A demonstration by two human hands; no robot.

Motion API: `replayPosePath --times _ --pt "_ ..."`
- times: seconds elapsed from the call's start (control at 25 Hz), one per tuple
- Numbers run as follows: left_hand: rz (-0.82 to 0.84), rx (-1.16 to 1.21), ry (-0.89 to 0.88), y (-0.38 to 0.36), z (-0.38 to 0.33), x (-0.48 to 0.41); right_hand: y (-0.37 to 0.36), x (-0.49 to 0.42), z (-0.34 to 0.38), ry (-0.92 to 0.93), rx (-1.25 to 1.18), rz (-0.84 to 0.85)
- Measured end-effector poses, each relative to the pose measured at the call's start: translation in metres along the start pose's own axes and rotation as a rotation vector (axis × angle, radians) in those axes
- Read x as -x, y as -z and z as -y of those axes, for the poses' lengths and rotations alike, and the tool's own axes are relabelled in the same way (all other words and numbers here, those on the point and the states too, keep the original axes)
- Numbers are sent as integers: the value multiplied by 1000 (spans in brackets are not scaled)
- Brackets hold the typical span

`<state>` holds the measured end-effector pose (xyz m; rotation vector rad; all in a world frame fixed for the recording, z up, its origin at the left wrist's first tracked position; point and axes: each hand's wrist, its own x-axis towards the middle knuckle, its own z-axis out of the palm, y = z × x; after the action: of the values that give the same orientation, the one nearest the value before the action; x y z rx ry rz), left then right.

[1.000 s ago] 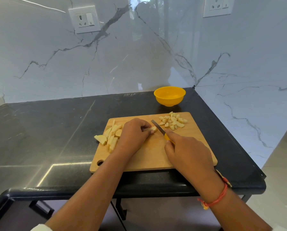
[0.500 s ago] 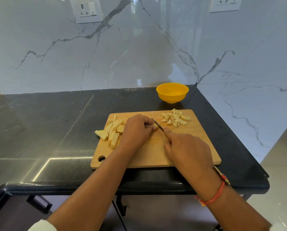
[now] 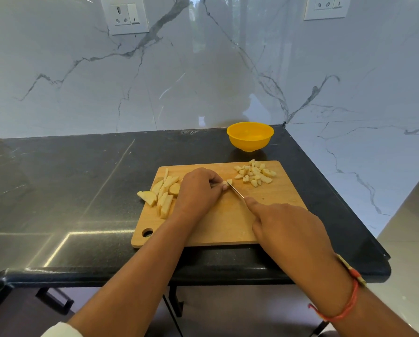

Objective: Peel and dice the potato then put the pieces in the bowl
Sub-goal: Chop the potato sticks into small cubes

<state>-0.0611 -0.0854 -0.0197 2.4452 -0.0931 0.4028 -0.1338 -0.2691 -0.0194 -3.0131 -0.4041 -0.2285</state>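
Note:
A wooden cutting board (image 3: 228,222) lies on the black counter. My left hand (image 3: 198,190) curls over a potato strip (image 3: 228,182) at the board's middle, only the strip's tip showing past the fingertips. My right hand (image 3: 286,222) grips a knife (image 3: 236,192), forefinger along its spine, the blade resting against the strip's end. Several uncut potato wedges (image 3: 163,194) lie at the board's left edge. A heap of diced potato pieces (image 3: 254,175) sits at the far right corner. The yellow bowl (image 3: 250,136) stands behind the board and looks to hold nothing.
The black counter (image 3: 70,190) ends at a rounded front edge near me and a right edge beside the board. Marble wall panels with two socket plates (image 3: 124,17) rise behind the counter. A dark frame shows under the counter.
The knife blade has shifted left along the strip towards my left fingertips, and a freshly cut piece lies by the blade. The camera view has drifted slightly.

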Motion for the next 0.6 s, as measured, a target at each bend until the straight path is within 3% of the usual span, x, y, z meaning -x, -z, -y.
replayPosePath --times 0.2,0.6 --pt "5 11 -10 1 3 1 -2 4 -10 -14 1 -168" --pt "-31 44 31 2 6 1 -5 -21 18 -25 -201 -219"
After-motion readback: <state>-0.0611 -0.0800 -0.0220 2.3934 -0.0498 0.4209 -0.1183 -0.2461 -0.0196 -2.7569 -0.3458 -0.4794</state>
